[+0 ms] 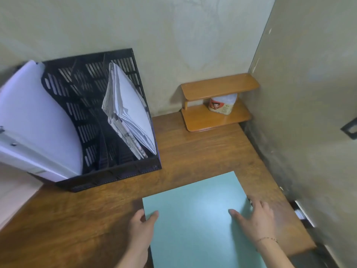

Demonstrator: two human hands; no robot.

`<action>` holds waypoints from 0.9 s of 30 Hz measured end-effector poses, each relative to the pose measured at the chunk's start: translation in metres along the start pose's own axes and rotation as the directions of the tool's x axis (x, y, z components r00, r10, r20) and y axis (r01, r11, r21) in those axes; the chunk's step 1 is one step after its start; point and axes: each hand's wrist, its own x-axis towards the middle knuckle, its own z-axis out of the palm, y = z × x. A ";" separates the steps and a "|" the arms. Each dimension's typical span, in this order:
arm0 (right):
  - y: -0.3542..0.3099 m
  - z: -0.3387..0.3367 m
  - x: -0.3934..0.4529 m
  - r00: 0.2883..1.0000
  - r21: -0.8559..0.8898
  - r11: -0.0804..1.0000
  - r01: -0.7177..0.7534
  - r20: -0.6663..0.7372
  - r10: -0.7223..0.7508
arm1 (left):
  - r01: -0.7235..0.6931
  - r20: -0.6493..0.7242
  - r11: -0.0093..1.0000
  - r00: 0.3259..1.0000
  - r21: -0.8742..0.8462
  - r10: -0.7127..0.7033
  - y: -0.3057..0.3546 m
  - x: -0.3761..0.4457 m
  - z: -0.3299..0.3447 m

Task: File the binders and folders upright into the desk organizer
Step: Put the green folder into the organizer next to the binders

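Two hands on one pale green folder (197, 219), lying flat on the wooden desk (77, 219) at the near right, its near edge cut off by the bottom of the frame. Left hand (142, 222) at the folder's left edge, thumb on top and fingers tucked beneath, so pinching that edge; the fingers themselves hidden under the cover. Right hand (255, 219) spread flat, thumb lying on the cover and fingers reaching over the right edge, tips blurred; a thin bracelet (267, 239) on that wrist. Something small and dark just beyond the right fingertips, too blurred to name.

Far left, against the wall, a black slotted desk organizer (108, 171), upright. White binder (32, 120) standing in its leftmost compartment, partly cut off by the left edge of the frame and smeared by blur. Middle compartments dark and hard to read. Bundle of white papers (127, 113) leaning in the rightmost compartment, pages fanned.

Far right, a small two-tier wooden shelf (218, 87) in the corner, with a white printed pack (222, 103) half hidden under the upper tier, print unreadable
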 end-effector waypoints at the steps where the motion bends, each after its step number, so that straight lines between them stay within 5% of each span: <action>1: -0.001 0.001 -0.003 1.000 0.012 1.000 0.002 -0.002 -0.002 | -0.007 0.011 1.000 1.000 -0.015 0.007 -0.002 0.000 -0.003; 10: -0.012 0.012 -0.014 0.998 0.004 1.000 0.001 0.064 -0.002 | 0.075 0.168 0.976 0.985 -0.206 -0.040 -0.010 -0.004 -0.035; 13: -0.028 0.004 -0.026 0.979 0.232 0.968 0.093 0.155 -0.131 | 0.101 0.169 0.965 0.984 -0.242 -0.060 0.000 0.000 -0.062; 16: -0.048 -0.031 -0.039 0.858 0.499 0.864 0.067 0.414 -0.305 | 0.079 0.124 0.940 0.992 -0.332 -0.039 0.011 0.011 -0.105; 20: -0.085 -0.056 -0.070 0.580 0.541 0.841 0.010 0.682 -0.446 | 0.085 0.113 0.850 0.993 -0.520 -0.030 0.015 0.028 -0.165; 27: -0.144 -0.056 -0.114 0.674 0.636 0.761 0.130 0.506 -0.538 | 0.165 0.192 0.655 0.981 -0.737 -0.031 0.006 0.044 -0.213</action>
